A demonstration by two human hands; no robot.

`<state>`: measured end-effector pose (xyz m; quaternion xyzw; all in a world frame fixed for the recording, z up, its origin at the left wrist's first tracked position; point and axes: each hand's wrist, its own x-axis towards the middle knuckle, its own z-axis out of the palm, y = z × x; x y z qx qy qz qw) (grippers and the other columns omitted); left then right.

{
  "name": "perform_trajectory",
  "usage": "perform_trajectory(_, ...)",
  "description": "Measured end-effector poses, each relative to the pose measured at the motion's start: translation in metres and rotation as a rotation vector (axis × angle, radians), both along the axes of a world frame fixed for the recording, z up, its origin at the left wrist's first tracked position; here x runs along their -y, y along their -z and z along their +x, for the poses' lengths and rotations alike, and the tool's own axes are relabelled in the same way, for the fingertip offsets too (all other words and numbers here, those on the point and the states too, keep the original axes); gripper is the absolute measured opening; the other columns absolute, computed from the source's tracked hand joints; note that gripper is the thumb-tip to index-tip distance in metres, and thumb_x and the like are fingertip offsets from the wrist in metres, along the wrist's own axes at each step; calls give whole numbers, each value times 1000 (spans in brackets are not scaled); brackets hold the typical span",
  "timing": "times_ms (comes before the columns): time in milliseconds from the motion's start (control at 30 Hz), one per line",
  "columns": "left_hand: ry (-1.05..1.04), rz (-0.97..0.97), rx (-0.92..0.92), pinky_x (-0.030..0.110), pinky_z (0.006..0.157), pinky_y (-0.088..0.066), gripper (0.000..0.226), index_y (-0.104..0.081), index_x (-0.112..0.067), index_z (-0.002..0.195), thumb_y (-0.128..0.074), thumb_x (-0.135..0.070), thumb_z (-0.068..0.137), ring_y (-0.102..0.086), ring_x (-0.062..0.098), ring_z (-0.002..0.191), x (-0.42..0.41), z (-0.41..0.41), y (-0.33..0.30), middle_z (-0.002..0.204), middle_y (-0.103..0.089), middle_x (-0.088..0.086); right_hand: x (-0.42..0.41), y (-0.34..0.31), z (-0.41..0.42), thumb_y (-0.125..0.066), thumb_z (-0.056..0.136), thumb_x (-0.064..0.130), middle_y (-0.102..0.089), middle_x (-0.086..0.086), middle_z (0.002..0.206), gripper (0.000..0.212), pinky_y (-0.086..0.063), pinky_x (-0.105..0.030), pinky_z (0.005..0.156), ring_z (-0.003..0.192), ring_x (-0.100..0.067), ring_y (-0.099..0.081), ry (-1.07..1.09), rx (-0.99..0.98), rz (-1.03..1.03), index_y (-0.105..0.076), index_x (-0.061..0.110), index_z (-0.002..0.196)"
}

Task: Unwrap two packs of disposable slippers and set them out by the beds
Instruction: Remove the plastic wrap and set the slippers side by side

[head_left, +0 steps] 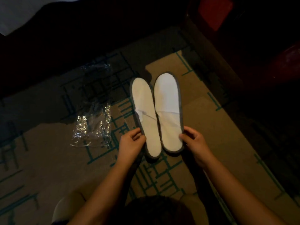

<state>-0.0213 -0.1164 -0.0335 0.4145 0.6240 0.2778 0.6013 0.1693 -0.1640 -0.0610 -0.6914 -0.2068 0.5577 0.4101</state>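
Two white disposable slippers with grey edging lie side by side, toes pointing away from me, over the patterned carpet. My left hand (132, 142) grips the heel edge of the left slipper (144, 111). My right hand (194, 140) grips the heel edge of the right slipper (168, 109). Whether the slippers rest flat on the carpet or are held just above it I cannot tell. An empty clear plastic wrapper (92, 127) lies crumpled on the carpet to the left of the slippers, apart from both hands.
The carpet (203, 120) is brown with teal line patterns. A dark bed base with white bedding (14, 15) runs along the top left. Dark red furniture (215, 12) stands at the top right. My knees show at the bottom edge.
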Motion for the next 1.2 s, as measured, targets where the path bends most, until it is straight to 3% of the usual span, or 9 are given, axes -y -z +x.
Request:
perform_trajectory(100,58,-10,-137,22,54,-36,13,-63,6,82,-51,2,83,-39,6,49,-1,-6,12,55,-44,5,3,-3,16,-52,87,-4,-67,-5,96,34,-52,-22,76,81,-9,-63,108,54,-2,-55,2,121)
perform_trajectory(267,178,131,-453,25,73,-46,22,-65,-17,105,-59,-22,84,-61,10,78,1,-7,13,89,-63,-3,3,-18,31,-45,92,1,-64,5,95,32,-55,-13,63,78,-4,-65,129,3,-4,-52,15,119)
perform_trajectory(400,-143,95,-194,28,75,-48,28,-58,-16,114,-54,-26,88,-56,3,79,-19,-6,-6,92,-62,-3,-1,-27,23,-40,90,-8,-74,12,68,31,-52,-10,56,62,4,-67,12,-131,-13,-58,16,98)
perform_trajectory(533,-368,-135,203,25,64,-44,44,-41,-13,129,-53,-22,88,-59,31,101,-51,-12,-15,117,-57,24,-7,-32,19,-41,87,-11,-72,7,74,34,-53,-12,56,61,1,-67,-210,-232,-113,-56,11,107)
perform_trajectory(700,-4,-140,-8,29,64,-50,23,-59,-24,98,-58,-7,84,-58,19,83,-73,-54,-16,96,-61,3,-21,-41,38,-52,86,-8,-73,14,67,32,-50,-9,57,64,3,-65,-411,-41,-108,-64,22,89)
perform_trajectory(867,359,-350,-85,21,60,-59,29,-57,-12,112,-58,-6,84,-63,22,81,-76,-84,-16,97,-65,11,-58,-34,49,-58,83,-6,-63,9,63,24,-45,-4,52,48,9,-56,-29,277,66,-61,17,89)
perform_trajectory(1000,43,-361,159,20,56,-58,26,-58,-13,106,-50,1,86,-70,12,68,-61,-88,-12,93,-65,8,-76,-32,48,-43,95,12,-56,3,75,15,-45,-12,43,45,2,-56,316,155,81,-52,18,104)
perform_trajectory(1100,-119,-370,305,18,54,-57,31,-57,-24,99,-47,3,87,-71,11,68,-48,-84,-7,97,-64,6,-63,-23,23,-35,97,21,-61,-6,94,27,-51,-29,65,72,-14,-61,231,279,-91,-53,19,118)
perform_trajectory(1200,-230,-382,384,19,56,-58,31,-56,-26,100,-48,2,87,-64,16,85,-38,-76,0,104,-63,7,-34,-10,-23,-50,87,46,-48,-8,132,55,-42,-44,101,122,-25,-46,-312,667,-138,-39,22,136)
